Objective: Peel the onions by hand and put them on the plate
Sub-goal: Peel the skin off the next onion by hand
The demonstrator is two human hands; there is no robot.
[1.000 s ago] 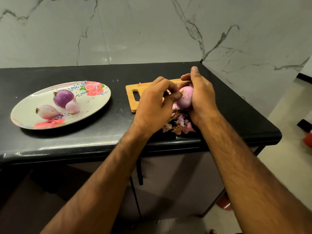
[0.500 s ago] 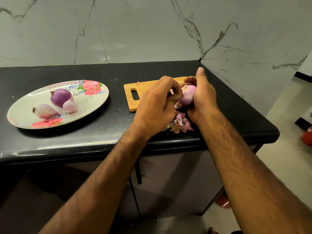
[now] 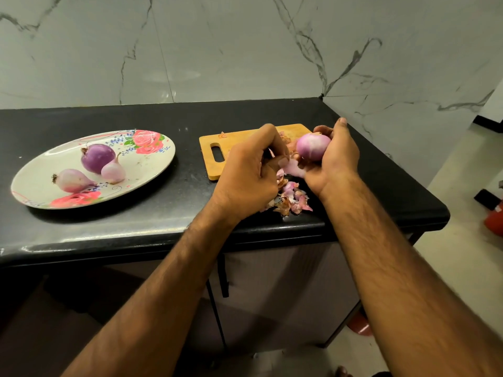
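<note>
Parted now, the left hand [image 3: 250, 172] pinches a torn pink skin strip [image 3: 292, 168], the right hand [image 3: 334, 164] grips the round purple onion [image 3: 311, 146]; three onions [image 3: 98, 158] lie on the floral oval plate [image 3: 148, 165] at nine o'clock.

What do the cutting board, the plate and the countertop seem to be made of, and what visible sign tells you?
Cutting board: wood or bamboo, matte; honey colour, faint grain. Plate: glossy glazed ceramic or melamine, cannot tell which; white sheen, printed roses. Countertop: polished black stone, perhaps granite; speckles, bright reflection along the front edge.
</note>
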